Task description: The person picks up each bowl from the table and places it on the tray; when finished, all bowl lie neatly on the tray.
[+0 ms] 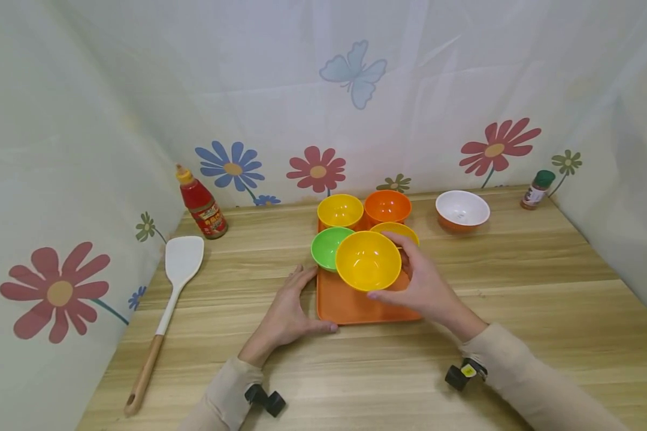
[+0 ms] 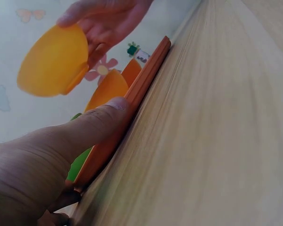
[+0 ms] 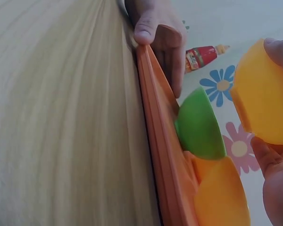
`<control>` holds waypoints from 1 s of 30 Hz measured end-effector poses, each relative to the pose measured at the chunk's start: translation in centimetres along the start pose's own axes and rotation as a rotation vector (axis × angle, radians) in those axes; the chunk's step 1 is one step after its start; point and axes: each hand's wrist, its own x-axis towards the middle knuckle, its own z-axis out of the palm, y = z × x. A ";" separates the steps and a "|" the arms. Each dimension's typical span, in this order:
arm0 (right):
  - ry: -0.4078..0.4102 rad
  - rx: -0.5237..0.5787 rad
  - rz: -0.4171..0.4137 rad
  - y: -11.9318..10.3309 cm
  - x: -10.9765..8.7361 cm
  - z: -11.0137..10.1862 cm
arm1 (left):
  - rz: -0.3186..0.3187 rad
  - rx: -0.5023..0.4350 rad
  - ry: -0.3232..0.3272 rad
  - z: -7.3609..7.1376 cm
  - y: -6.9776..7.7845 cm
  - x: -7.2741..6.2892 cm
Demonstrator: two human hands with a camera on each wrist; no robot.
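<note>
My right hand (image 1: 428,287) holds a yellow bowl (image 1: 368,261) up above the orange tray (image 1: 356,305), thumb and fingers on opposite sides of it. The bowl's mouth tilts toward the head camera, and it overlaps the green bowl (image 1: 326,245) in that view. My left hand (image 1: 288,314) holds the tray's near left corner, thumb along the front edge and fingers at the left side. On the tray stand the green bowl, another yellow bowl (image 1: 340,211) behind it, an orange bowl (image 1: 387,206) at the back right, and a third yellow bowl (image 1: 404,232), partly hidden by the held one.
A white bowl with an orange outside (image 1: 462,209) stands right of the tray. Further right is a small green-capped bottle (image 1: 537,190). To the left are a red sauce bottle (image 1: 202,203) and a white spatula (image 1: 168,311) with a wooden handle. Printed curtains border the table.
</note>
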 end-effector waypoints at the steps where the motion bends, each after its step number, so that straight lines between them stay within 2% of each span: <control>1: -0.002 -0.007 0.006 0.0 0.0 0.2 | 0.000 0.000 0.000 0.0 0.0 0.0; 12: -0.058 -0.012 0.076 0.2 -0.2 2.5 | -0.001 -0.006 0.002 0.0 0.0 0.0; 20: -0.099 -0.089 0.102 1.1 -0.6 4.0 | 0.031 -0.023 0.008 0.0 -0.2 0.1; 24: -0.122 -0.110 0.110 1.4 -0.8 4.4 | 0.053 -0.026 0.004 0.0 -0.3 0.1; 30: -0.151 -0.110 0.112 1.7 -0.8 4.7 | 0.041 -0.041 -0.004 -0.1 -0.3 0.1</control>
